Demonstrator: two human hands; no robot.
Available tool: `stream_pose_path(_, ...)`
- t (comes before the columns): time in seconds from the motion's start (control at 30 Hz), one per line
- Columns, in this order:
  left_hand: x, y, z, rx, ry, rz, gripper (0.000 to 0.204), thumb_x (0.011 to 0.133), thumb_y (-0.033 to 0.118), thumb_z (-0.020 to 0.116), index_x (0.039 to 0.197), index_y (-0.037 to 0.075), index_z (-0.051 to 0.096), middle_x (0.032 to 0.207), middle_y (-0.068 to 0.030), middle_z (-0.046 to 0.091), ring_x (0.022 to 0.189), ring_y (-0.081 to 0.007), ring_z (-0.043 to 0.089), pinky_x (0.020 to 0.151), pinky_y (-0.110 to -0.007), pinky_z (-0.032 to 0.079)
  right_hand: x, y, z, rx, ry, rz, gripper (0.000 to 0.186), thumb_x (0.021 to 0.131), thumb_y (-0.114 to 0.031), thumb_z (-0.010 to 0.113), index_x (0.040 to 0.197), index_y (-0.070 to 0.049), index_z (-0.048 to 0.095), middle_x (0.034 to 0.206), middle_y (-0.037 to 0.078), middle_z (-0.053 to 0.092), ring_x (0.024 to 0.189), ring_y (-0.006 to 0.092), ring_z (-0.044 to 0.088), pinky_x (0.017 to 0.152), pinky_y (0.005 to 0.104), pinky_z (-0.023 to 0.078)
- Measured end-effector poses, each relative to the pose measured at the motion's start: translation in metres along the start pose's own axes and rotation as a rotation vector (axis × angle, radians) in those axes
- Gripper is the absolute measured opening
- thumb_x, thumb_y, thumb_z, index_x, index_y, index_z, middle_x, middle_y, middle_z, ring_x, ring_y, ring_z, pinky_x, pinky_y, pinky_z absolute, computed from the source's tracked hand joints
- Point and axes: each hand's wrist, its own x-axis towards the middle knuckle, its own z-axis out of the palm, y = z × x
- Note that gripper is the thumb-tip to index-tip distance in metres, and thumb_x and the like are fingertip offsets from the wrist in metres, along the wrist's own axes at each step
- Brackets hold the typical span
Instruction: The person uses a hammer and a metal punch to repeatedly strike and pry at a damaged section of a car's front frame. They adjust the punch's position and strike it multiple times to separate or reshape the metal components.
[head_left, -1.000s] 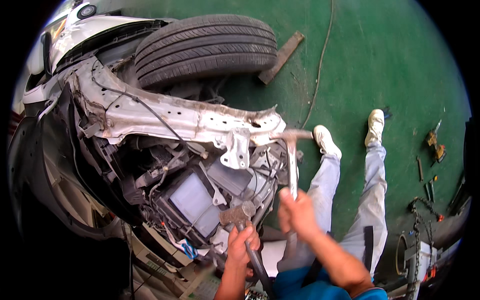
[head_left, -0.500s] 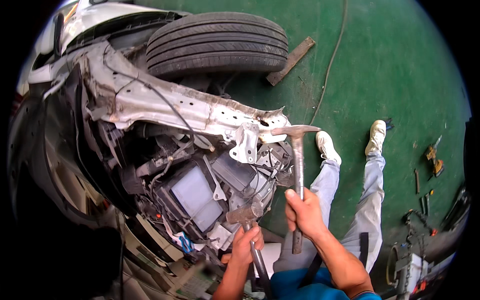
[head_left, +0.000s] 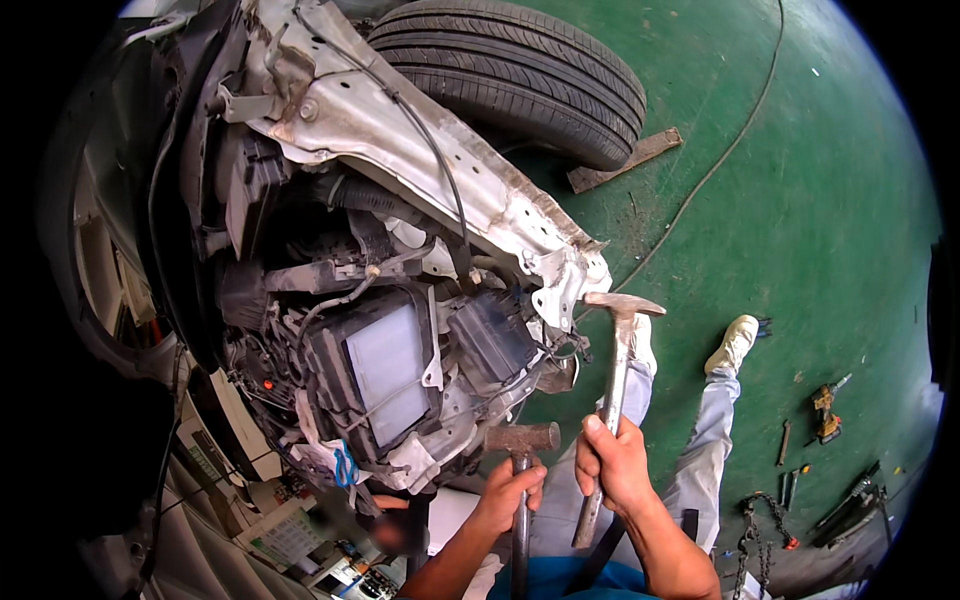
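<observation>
My left hand [head_left: 510, 495] is closed around the handle of a sledgehammer with a short, rusty, blocky head [head_left: 522, 437]. Its head sits just above my fist, near the front of the opened-up car. In my right hand [head_left: 615, 465] is a worn steel body hammer [head_left: 620, 345], gripped low on the shaft, with a slim head drawn out at one end. That head is close to the torn front end of the bare metal fender rail [head_left: 500, 200]; whether they touch I cannot tell. A bent bracket [head_left: 552, 303] hangs from the rail end.
Left of the rail lies the engine bay with a battery [head_left: 388, 370] and a black box [head_left: 492, 335]. Beyond the rail is a tyre [head_left: 510, 70] by a wooden block [head_left: 630, 160]. A cable [head_left: 725, 150], a cordless drill [head_left: 826, 415] and a chain [head_left: 765, 520] lie on the green floor.
The view has shifted and turned, bringing the tyre and rail closer. The sledgehammer's head has levelled out and its handle stands more upright. Both hammers stay in my hands.
</observation>
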Motion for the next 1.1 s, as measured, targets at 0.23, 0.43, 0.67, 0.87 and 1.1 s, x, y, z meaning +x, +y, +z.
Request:
stream_pose_path(0.23,-0.003,0.001,0.007,0.037,-0.025,0.027,0.013,0.092,0.012,0.063,0.09,0.004,0.053,0.07,-0.0022,0.052,0.055,-0.0124,0.052,0.051,-0.026,0.041,-0.01,-0.022,-0.035,-0.323,0.193,-0.174,0.024,0.097,-0.024,0.058,0.089,-0.005,0.046,0.055,0.003,0.045,0.035,0.0133,0.042,0.033,0.0262,0.037)
stream_pose_path(0.43,0.005,0.001,0.007,0.096,-0.067,0.07,0.013,0.092,0.012,0.063,0.091,0.003,0.053,0.068,-0.0034,0.054,0.054,-0.0117,0.052,0.052,-0.027,0.041,-0.015,-0.037,-0.039,-0.464,0.214,-0.23,0.028,0.092,-0.025,0.066,0.094,-0.001,0.052,0.057,0.002,0.049,0.043,0.0114,0.048,0.041,0.0256,0.04)
stream_pose_path(0.67,-0.01,0.016,0.015,0.046,-0.069,0.13,0.013,0.093,0.013,0.062,0.092,0.003,0.053,0.063,-0.0033,0.053,0.052,-0.0116,0.051,0.051,-0.026,0.04,0.001,-0.053,-0.023,-0.469,0.078,-0.564,0.045,0.092,-0.032,0.064,0.117,0.003,0.053,0.072,0.004,0.055,0.056,0.0098,0.051,0.053,0.0241,0.042)
stream_pose_path(0.87,0.007,0.101,0.062,-0.077,0.024,0.447,0.012,0.093,0.012,0.061,0.094,0.004,0.053,0.067,-0.0023,0.051,0.049,-0.012,0.051,0.047,-0.026,0.041,0.024,-0.069,-0.004,-0.697,0.076,-0.398,0.033,0.099,-0.034,0.057,0.1,-0.002,0.052,0.063,0.001,0.051,0.043,0.0078,0.043,0.04,0.0234,0.033)
stream_pose_path(1.1,0.045,0.148,0.092,-0.265,-0.061,0.408,0.014,0.095,0.018,0.061,0.096,0.006,0.053,0.072,-0.0017,0.051,0.052,-0.0116,0.05,0.048,-0.027,0.043,0.024,-0.072,0.01,-0.744,0.032,-0.332,0.028,0.1,-0.027,0.056,0.1,0.0,0.051,0.064,0.0,0.051,0.049,0.007,0.047,0.044,0.0246,0.04)
